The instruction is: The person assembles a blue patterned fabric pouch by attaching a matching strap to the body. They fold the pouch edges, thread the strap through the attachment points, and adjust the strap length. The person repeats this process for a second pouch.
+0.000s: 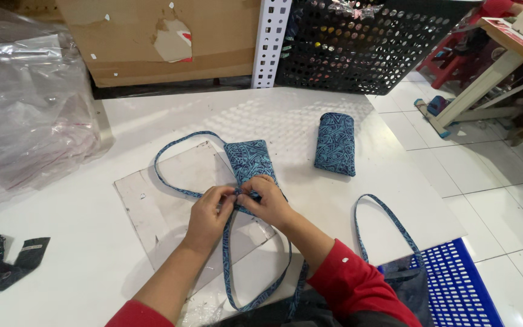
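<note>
Centrally in the frame, the left hand (208,212) and the right hand (266,201) meet over a small blue patterned pouch (250,162), fingers curled and pinched on its lower edge where the strap joins. Both hands are closed narrowly on the fabric, thumbs and fingertips touching each other. The pouch lies on a clear plastic sheet (171,212) that rests flat on the white bench (92,254). Its long blue strap (171,181) loops out to the left of the pouch across the sheet and also runs down under the hands toward the bottom of the frame. A second pouch (335,144) of the same blue cloth lies apart on the bench, up and to the right of the hands, folded or rolled shut. At the lower right, another strap loop (388,221) rises from a dark bag beside a blue perforated basket (455,284). A black perforated crate (358,45) stands at the top of the frame beyond the bench, next to a cardboard box (152,36). Crumpled clear plastic bags (25,115) fill the upper left, and dark fabric scraps (1,257) lie at the left edge of the bench.
</note>
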